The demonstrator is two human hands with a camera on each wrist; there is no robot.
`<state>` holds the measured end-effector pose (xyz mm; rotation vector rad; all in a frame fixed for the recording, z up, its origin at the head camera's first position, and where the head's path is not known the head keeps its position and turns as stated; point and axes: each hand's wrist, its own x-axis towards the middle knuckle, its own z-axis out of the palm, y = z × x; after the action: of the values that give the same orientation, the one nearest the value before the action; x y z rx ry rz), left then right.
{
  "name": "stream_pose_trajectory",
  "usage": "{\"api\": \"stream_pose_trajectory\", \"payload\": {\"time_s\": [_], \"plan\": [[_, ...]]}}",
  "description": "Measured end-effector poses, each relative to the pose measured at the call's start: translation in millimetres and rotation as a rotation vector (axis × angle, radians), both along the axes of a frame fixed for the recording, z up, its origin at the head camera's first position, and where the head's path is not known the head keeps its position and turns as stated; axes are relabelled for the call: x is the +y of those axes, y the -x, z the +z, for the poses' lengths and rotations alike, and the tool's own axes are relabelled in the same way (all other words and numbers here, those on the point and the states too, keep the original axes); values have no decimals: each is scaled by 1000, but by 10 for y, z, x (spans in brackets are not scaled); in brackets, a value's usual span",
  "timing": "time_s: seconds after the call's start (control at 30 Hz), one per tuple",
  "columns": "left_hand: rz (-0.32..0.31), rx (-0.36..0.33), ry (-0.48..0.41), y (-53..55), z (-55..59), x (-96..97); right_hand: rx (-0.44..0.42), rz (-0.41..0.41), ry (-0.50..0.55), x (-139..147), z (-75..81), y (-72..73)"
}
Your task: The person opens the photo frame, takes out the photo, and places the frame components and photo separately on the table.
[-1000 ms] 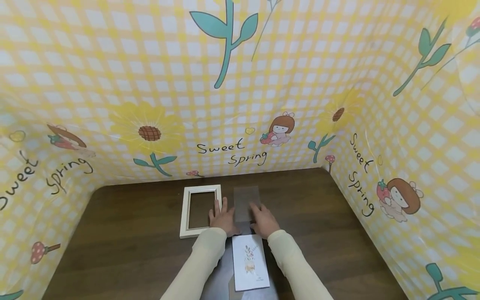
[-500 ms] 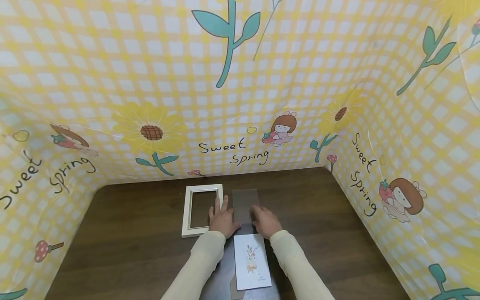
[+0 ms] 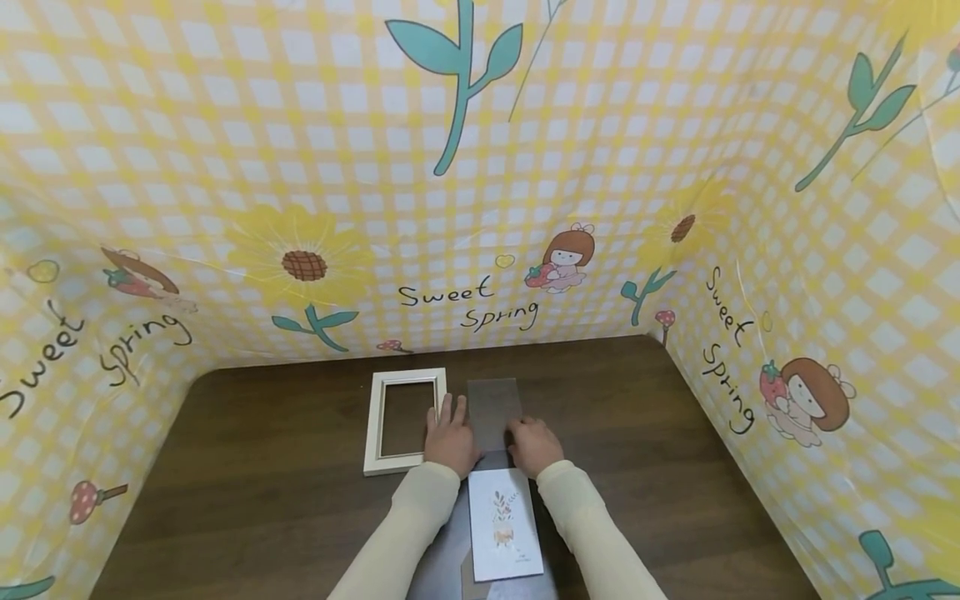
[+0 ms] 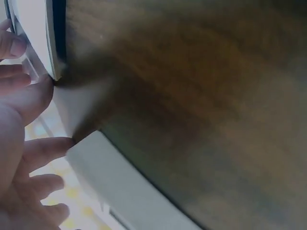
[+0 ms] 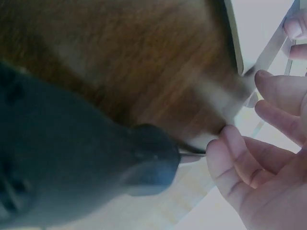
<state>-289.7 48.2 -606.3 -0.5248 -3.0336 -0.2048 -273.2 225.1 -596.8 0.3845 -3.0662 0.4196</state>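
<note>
A clear rectangular sheet (image 3: pixel 493 410) lies on the table between the two hands. My left hand (image 3: pixel 452 437) rests flat at its left edge, fingers straight and pointing away, fingertips beside the cream picture frame (image 3: pixel 369 433). In the left wrist view the index finger (image 4: pixel 50 148) is right at the frame's corner. My right hand (image 3: pixel 535 446) pinches the sheet's right edge between thumb and bent fingers. In the right wrist view the thumb (image 5: pixel 280 88) and index finger come close together there. Just nearer lies a white card (image 3: pixel 504 523) with a printed plant in a pot.
A brown board (image 3: pixel 471 575) shows partly under the card's near left side. In the right wrist view a dark, blurred object (image 5: pixel 148 158) with a thin metal tip stands close. A yellow checked cloth wall (image 3: pixel 480 208) borders the dark wooden table (image 3: pixel 262 500).
My right fingers have drawn back from over the sheet and bent at its right edge. My left hand has shifted slightly right, off the frame's inner opening. The sheet has come slightly nearer.
</note>
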Motion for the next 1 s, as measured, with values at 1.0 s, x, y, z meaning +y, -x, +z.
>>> {"api": "stream_pose_trajectory", "payload": {"time_s": [1.0], "plan": [[-182, 136, -186, -698, 221, -238, 61, -14, 147, -27, 253, -518]]}}
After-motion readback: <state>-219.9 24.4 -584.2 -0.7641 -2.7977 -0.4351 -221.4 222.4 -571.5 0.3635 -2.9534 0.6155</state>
